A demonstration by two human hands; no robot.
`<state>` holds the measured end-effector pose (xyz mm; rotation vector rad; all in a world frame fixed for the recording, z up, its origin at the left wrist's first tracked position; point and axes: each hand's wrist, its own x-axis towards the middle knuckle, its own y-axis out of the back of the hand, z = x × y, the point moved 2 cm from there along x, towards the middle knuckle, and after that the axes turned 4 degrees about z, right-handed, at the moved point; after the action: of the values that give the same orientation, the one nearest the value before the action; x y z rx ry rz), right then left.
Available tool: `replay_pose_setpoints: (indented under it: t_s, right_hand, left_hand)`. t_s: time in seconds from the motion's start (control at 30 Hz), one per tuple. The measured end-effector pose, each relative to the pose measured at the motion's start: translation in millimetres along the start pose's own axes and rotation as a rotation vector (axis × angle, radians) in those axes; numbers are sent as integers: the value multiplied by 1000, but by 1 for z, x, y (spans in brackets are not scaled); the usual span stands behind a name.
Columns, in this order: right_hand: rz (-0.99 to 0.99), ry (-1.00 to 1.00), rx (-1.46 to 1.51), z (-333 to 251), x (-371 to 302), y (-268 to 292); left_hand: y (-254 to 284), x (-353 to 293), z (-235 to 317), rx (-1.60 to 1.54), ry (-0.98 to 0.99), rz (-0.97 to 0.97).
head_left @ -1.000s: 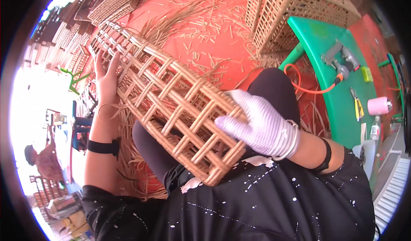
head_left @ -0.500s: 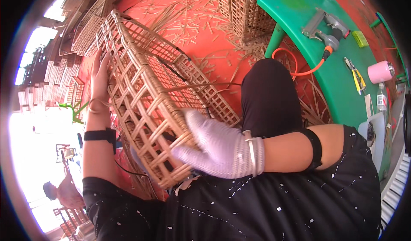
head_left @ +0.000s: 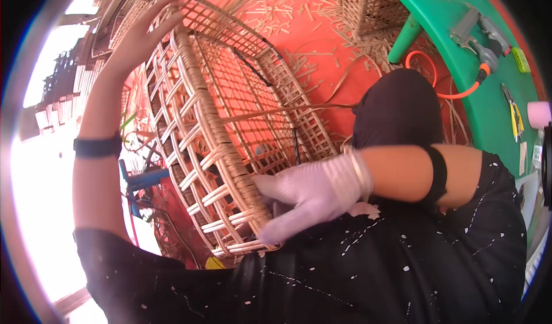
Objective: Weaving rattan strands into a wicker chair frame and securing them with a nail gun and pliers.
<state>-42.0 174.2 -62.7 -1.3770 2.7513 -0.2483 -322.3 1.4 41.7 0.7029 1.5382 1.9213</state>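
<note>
A woven rattan basket [head_left: 198, 114] leans tilted between my arms, its open lattice side up toward me. My bare left hand [head_left: 141, 36] reaches along its far end, fingers stretched and spread across the far corner of the rim. At the near corner, my right hand [head_left: 316, 192], in a pale lilac knit glove, grips the wrapped rim between thumb and fingers. A long loose cane strip [head_left: 287, 112] runs from the basket's rim toward my raised knee [head_left: 399, 105]. The tips of my right fingers are partly hidden by the rim.
On the right, a green stool-like table [head_left: 460, 77] bears an air nailer [head_left: 483, 36] with an orange hose [head_left: 463, 96], yellow-handled pliers [head_left: 513, 114] and a pink cylinder [head_left: 539, 114]. Another rattan basket [head_left: 371, 8] stands behind. Cane scraps [head_left: 307, 25] litter the red floor.
My left hand has moved farther up and over the basket's far corner. The basket has turned slightly, its lattice side facing me more. My right hand has shifted a little to the right along with the near corner.
</note>
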Motion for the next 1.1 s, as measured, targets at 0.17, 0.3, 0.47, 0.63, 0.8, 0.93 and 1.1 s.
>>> replay_pose_setpoints:
  t_s: [0.17,0.3,0.47,0.63,0.8,0.93,1.1]
  right_hand:
    - [-210,-257,225,69,43,48]
    - [441,-231,319,109,124,63]
    - [465,152,574,122,191,76]
    - [288,335,808,90,205,66]
    - [312,365,429,89,217,67]
    - [266,356,644,82,215,61]
    - [379,217,365,71,211,68]
  left_hand:
    - [-59,18,13,-123,-103,176]
    - [-64,18,3,-190,-162,165]
    - [-60,17,8,-197,-111,149]
    - [-53,15,4,-107,-275,91]
    - [-49,17,29,240,-633,149]
    - [-51,18,46,266,-652,166]
    - [-62,17,26,-224,13,131]
